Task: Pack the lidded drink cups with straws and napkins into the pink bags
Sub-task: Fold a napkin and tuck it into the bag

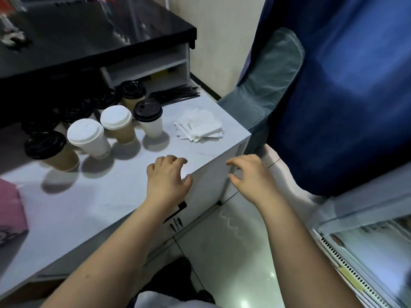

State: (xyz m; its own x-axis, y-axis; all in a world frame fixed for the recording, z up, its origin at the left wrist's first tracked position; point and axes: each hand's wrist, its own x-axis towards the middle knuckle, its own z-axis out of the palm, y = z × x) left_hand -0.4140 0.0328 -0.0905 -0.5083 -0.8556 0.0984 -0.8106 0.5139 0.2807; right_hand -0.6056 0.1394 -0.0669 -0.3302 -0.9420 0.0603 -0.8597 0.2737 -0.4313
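Left hand [168,176] and right hand [251,176] spread loosely, both empty, at the counter [111,196] corner; lidded cups [115,123] stand beyond, napkins [199,126] and straws [175,93] beside them; a pink bag [10,207] sits far left.

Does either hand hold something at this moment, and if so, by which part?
Nothing is held. The left hand is empty above the counter edge, fingers loosely curled; the right hand is empty too, beside the counter's corner.

Cups [115,127] left on counter [124,187]; napkins [199,126] right of them; straws [175,93] behind napkins.
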